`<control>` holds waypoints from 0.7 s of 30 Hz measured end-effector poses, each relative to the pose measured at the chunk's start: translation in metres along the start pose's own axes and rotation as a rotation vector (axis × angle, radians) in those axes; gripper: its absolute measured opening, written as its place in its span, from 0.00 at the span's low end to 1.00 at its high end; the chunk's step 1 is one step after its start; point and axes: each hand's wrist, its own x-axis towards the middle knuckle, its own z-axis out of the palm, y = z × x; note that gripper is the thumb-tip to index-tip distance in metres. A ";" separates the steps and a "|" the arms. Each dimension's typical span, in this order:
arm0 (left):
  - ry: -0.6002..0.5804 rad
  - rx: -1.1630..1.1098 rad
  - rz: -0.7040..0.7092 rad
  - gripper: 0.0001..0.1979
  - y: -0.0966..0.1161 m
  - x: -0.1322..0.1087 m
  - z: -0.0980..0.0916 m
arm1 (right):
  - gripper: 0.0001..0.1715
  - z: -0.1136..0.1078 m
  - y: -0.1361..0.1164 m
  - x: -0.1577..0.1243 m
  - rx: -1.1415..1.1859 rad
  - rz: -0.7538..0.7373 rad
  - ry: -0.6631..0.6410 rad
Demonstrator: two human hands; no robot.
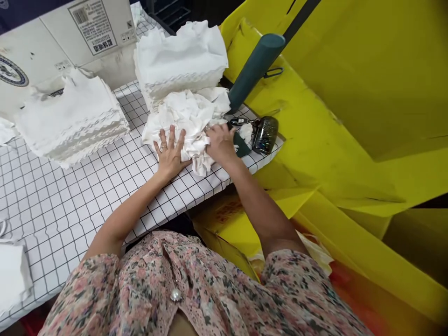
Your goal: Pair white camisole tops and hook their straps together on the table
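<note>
On the checked table (138, 161), toward the left, sits a stack of white cloth pieces (79, 114). Next, the person's left hand (170, 154) lies with fingers spread on a crumpled white heap (185, 116), just in front of a second stack (182, 56). The right hand (222, 143) curves over the heap's right side; I can't tell whether its fingers pinch. Farther right leans a green cylinder (255, 70).

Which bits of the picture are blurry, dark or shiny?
In the head view, the red patch at lower right looks soft and blurry; the yellow sheeting dims towards the top right corner; the pearly bead has a bright glint; the left hand and right hand look fairly clear.
</note>
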 end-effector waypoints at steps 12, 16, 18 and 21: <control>0.328 -0.255 0.075 0.28 -0.051 -0.104 -0.076 | 0.15 -0.027 0.004 -0.042 0.138 -0.361 0.046; 0.476 -0.326 -0.064 0.18 -0.060 -0.159 -0.101 | 0.18 -0.020 -0.016 -0.015 0.215 -0.373 0.067; 0.496 -0.371 -0.144 0.15 -0.061 -0.181 -0.105 | 0.17 -0.014 -0.029 -0.002 0.181 -0.419 0.035; 0.510 -0.493 -0.241 0.14 -0.063 -0.205 -0.107 | 0.12 -0.008 -0.048 0.019 0.158 -0.440 -0.050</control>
